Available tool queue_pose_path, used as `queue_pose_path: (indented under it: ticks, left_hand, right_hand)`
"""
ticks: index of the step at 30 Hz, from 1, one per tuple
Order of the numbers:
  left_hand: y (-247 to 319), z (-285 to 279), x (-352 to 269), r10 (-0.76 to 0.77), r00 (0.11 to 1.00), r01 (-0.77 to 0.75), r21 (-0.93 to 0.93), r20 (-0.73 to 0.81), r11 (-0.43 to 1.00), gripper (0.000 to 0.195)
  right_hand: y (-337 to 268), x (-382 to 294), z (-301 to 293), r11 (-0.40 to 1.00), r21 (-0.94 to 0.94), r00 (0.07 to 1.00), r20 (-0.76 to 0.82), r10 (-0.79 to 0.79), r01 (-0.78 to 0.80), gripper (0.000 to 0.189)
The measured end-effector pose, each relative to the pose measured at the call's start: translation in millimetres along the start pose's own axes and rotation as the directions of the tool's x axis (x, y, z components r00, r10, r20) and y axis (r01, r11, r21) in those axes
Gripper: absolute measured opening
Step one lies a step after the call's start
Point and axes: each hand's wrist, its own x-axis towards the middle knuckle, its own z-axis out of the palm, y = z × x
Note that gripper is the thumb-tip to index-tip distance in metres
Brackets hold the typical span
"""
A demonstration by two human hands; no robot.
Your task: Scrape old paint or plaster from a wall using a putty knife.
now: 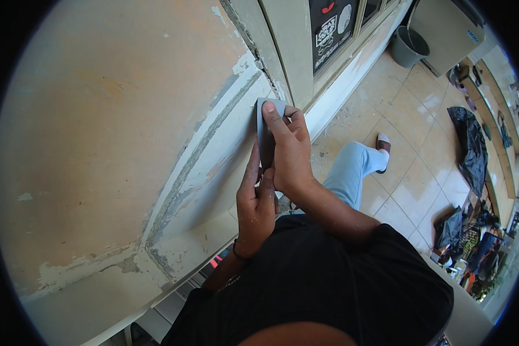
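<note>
My right hand [295, 151] grips a folded grey sheet [266, 145], which looks like sandpaper. The thumb presses flat on its upper end and the fingers curl behind. At the lower end of the sheet, the fingers and thumb of my left hand [255, 205] close around its edge, partly hidden by the right hand. Pale dust specks dot both hands. Behind the sheet is a wall [99, 116] with worn orange-beige paint. Along its corner runs a band of white filler [225, 129] with a rough grey strip [194, 149]. The sheet appears held in front of the wall; contact cannot be told.
A wooden frame [290, 47] and a window with a dark poster bearing writing [332, 32] adjoin the wall. My leg in light jeans [350, 171] stands on the tiled floor [404, 173]. A grey bucket [410, 47], black plastic [471, 147] and piled items [471, 246] lie to the right.
</note>
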Motion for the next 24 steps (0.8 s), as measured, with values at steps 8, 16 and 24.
queue_pose_path:
  ticks: [8, 16, 24]
  left_hand:
    - [-22.2, 13.6, -5.1, 0.049, 0.999, -0.05, -0.193, -0.014, 0.98, 0.053]
    - [-10.3, 10.7, 5.7, 0.064, 0.997, -0.061, -0.062, 0.051, 0.996, 0.051]
    - [-12.1, 13.4, -5.6, 0.044, 0.999, -0.044, -0.096, -0.004, 0.994, 0.048]
  right_hand:
    - [-4.9, -9.4, 3.7, 0.99, -0.056, 0.986, 0.111, -0.122, 0.129, 0.053]
    - [-13.7, -0.5, 4.4, 0.985, -0.039, 0.984, 0.064, -0.164, 0.167, 0.054]
    - [11.6, -10.4, -6.3, 0.961, -0.07, 0.959, 0.118, -0.256, 0.266, 0.052]
